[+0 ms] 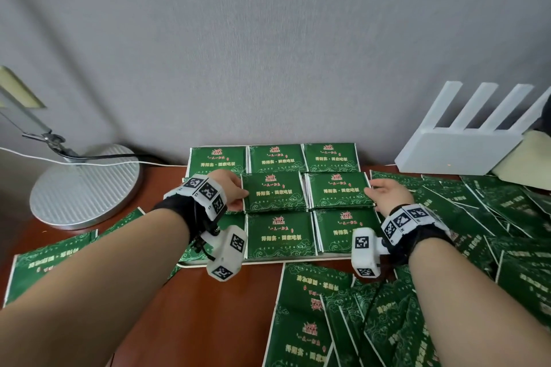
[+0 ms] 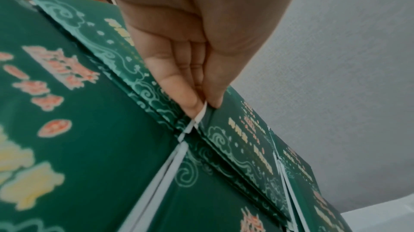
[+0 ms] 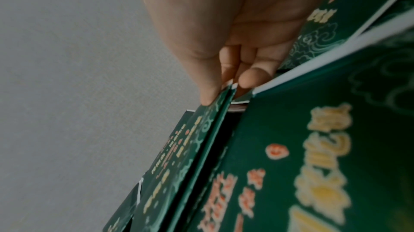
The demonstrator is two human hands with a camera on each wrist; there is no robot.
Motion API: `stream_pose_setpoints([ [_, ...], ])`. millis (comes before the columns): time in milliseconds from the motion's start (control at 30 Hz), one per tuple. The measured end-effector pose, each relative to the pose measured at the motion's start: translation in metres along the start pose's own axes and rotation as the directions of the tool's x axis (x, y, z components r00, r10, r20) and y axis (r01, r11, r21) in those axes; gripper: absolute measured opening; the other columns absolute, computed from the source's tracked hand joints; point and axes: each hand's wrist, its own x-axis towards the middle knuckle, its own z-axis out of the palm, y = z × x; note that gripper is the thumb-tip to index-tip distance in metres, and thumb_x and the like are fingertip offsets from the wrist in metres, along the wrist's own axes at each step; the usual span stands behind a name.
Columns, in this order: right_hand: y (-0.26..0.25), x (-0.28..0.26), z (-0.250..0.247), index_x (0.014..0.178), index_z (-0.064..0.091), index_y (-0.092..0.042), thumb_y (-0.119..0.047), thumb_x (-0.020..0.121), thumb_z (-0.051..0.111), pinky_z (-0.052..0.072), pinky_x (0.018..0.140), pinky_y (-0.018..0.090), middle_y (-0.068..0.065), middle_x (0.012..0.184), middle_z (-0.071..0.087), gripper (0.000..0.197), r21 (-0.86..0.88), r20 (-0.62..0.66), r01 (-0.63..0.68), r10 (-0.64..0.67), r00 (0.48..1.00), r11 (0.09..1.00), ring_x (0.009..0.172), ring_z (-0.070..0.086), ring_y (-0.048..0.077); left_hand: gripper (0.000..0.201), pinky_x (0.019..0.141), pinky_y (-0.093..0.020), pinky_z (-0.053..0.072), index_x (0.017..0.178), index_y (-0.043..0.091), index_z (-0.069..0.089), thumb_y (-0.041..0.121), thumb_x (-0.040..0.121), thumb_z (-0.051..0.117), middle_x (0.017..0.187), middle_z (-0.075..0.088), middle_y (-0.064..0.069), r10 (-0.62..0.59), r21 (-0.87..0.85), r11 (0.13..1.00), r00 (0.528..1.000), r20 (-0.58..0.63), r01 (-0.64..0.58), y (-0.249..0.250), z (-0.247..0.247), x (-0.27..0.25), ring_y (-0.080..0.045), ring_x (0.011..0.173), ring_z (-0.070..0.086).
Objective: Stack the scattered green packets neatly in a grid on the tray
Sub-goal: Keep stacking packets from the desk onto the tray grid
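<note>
Now your left hand (image 1: 231, 188) is pinching the middle-row green packet stack (image 1: 274, 192) on the tray (image 1: 268, 261), right hand (image 1: 387, 195) seemingly pinching the neighbouring stack (image 1: 338, 189), loose packets (image 1: 492, 217) lying scattered beside.

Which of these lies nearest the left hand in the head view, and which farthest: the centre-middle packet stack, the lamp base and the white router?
From the left hand:
1. Centre-middle packet stack: right at the fingertips, in the middle row of the tray.
2. Lamp base: off to the left on the table.
3. White router: far right, by the wall.
</note>
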Motion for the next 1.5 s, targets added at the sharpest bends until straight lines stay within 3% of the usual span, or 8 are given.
stream_pose_setpoints([
  [167,0.001,0.003,0.001,0.116,0.06,-0.011,-0.018,0.088,0.059,0.045,0.096,0.035,0.011,0.119,0.062,0.029,0.008,-0.015,-0.006,0.006,1.0,1.0,0.106,0.058,0.027,0.013,0.083,-0.039,0.056,0.085,0.005,0.06,0.017,0.089,0.06,0.079,0.067,-0.01,0.021,0.063,0.998,0.999,-0.024,-0.02,0.0,0.0,0.002,-0.025,0.084,0.069],
  [367,-0.003,-0.004,-0.003,0.121,0.058,-0.011,-0.02,0.09,0.056,0.038,0.09,0.025,0.008,0.125,0.059,0.032,-0.084,0.026,-0.002,0.004,1.0,0.996,0.113,0.055,0.025,0.011,0.079,-0.037,0.057,0.08,0.012,0.055,0.017,0.089,0.059,0.074,0.063,-0.006,0.063,0.046,0.997,0.996,-0.057,-0.06,0.001,0.002,0.0,-0.019,0.068,0.063],
  [633,-0.025,-0.044,-0.006,0.121,0.056,-0.011,-0.018,0.091,0.054,0.039,0.093,0.029,0.008,0.126,0.057,0.031,-0.16,0.061,0.119,-0.11,0.992,0.98,0.113,0.054,0.025,0.03,0.087,-0.029,0.047,0.116,0.017,0.057,0.025,0.087,0.059,0.118,0.057,-0.001,0.202,0.187,0.969,0.952,-0.231,-0.16,-0.051,-0.034,-0.034,-0.019,0.1,0.058],
  [833,-0.044,-0.121,0.012,0.118,0.058,-0.015,-0.022,0.093,0.05,0.041,0.092,0.028,0.003,0.124,0.059,0.026,-0.305,0.269,0.334,-0.256,0.929,0.892,0.111,0.055,0.019,0.061,0.108,-0.04,0.033,0.137,0.024,0.039,0.041,0.083,0.061,0.142,0.035,-0.008,0.032,0.395,0.911,0.937,-0.347,0.115,-0.15,-0.06,-0.082,-0.031,0.129,0.037],
  [1000,-0.033,-0.191,0.039,0.119,0.057,-0.019,-0.026,0.095,0.047,0.043,0.068,0.016,-0.001,0.124,0.057,0.027,-0.45,0.429,0.416,-0.217,0.877,0.79,0.085,0.056,0.008,0.08,0.116,-0.044,0.013,0.147,0.029,0.013,0.055,0.083,0.054,0.156,0.004,-0.005,-0.13,0.517,0.824,0.966,-0.225,0.231,-0.245,-0.049,-0.119,-0.036,0.142,0.004],
  [1200,0.002,-0.243,0.08,0.139,0.039,-0.02,-0.031,0.094,0.049,0.031,0.105,0.027,0.004,0.149,0.028,0.048,-0.639,0.5,0.389,-0.025,0.866,0.664,0.133,0.036,0.02,0.076,0.116,-0.044,0.009,0.146,0.039,0.002,0.062,0.085,0.042,0.156,-0.005,0.008,0.021,0.579,0.808,0.977,-0.214,0.11,-0.287,-0.015,-0.159,-0.025,0.144,-0.003],
  [1367,0.023,-0.272,0.104,0.144,0.028,-0.026,-0.041,0.09,0.05,0.033,0.105,0.027,-0.002,0.151,0.023,0.06,-0.646,0.493,0.472,-0.145,0.858,0.599,0.134,0.034,0.016,0.067,0.117,-0.041,0.004,0.145,0.043,0.011,0.06,0.087,0.041,0.156,-0.002,0.012,0.132,0.585,0.811,0.982,-0.135,-0.028,-0.298,0.005,-0.183,-0.019,0.144,-0.003],
  [1500,0.026,-0.294,0.107,0.138,0.038,-0.034,-0.037,0.093,0.047,0.036,0.099,0.023,-0.011,0.148,0.03,0.046,-0.571,0.576,0.582,-0.223,0.787,0.579,0.128,0.04,0.009,0.042,0.117,-0.037,0.012,0.134,0.044,0.04,0.05,0.092,0.042,0.151,0.021,0.016,0.222,0.493,0.86,0.967,-0.127,-0.133,-0.303,0.012,-0.194,-0.014,0.142,0.013],
])
